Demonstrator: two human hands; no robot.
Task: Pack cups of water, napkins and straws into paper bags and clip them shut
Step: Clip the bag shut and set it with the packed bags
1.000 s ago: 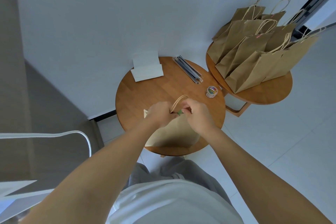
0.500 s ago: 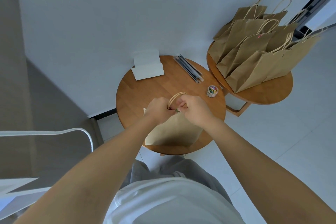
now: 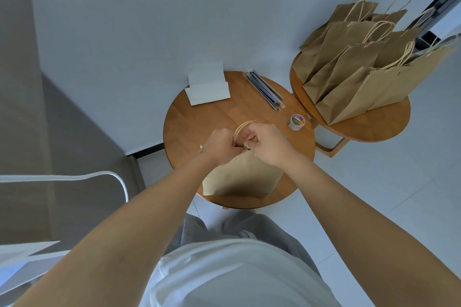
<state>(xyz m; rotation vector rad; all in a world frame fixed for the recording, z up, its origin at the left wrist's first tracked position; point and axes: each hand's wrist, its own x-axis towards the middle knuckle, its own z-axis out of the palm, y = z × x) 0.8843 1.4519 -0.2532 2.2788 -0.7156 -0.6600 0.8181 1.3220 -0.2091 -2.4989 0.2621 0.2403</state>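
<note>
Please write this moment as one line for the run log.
step: clipping bag | left hand: holds paper bag top | right hand: pinches green clip

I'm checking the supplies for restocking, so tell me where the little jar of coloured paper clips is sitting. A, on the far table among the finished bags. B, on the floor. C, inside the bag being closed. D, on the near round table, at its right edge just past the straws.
D: the jar of paper clips stands on the near round table, at its right edge, close to the near end of the straws.
</note>
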